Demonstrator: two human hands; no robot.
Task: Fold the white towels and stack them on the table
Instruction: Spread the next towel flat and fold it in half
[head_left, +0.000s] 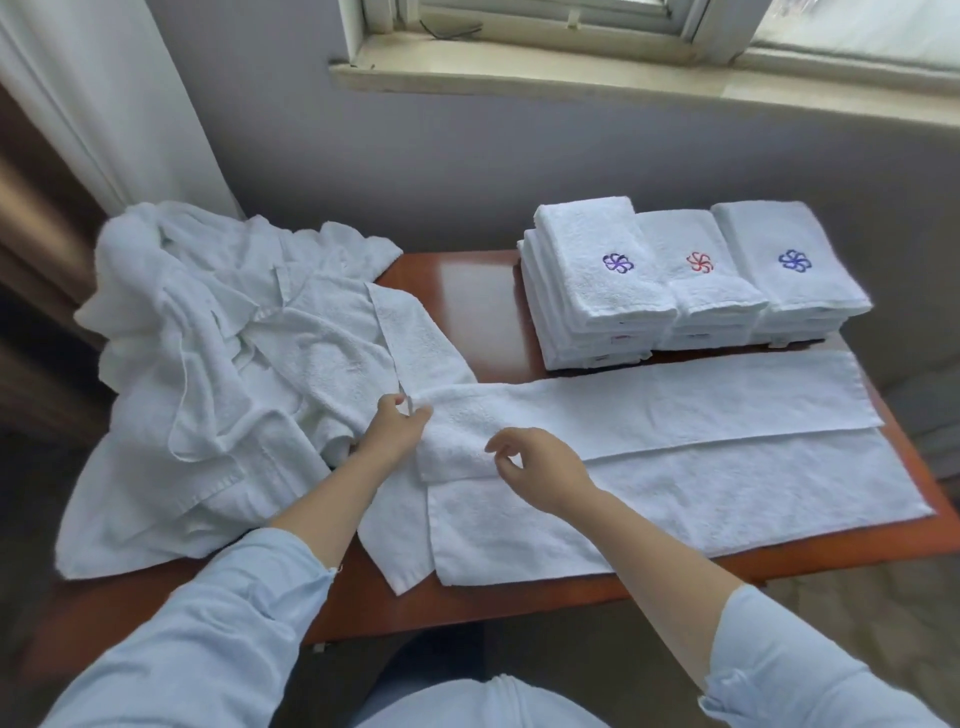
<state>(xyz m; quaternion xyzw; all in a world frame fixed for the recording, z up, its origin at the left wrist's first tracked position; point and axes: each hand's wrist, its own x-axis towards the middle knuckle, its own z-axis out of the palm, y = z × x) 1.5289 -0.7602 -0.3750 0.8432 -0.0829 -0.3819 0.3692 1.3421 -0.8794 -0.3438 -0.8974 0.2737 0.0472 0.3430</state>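
Note:
A long white towel (675, 467) lies spread across the reddish wooden table (467, 296), its far half folded lengthwise over the near half. My left hand (395, 426) pinches the left end of the folded layer between thumb and fingers. My right hand (530, 467) hovers just above the towel's left part, fingers loosely curled and holding nothing. Three stacks of folded white towels (691, 280) with embroidered flowers stand at the table's back right.
A heap of unfolded white towels (218, 364) covers the table's left side and hangs over its edge. Behind the table are a grey wall, a window sill (571, 73) and a white curtain (104, 93) at left.

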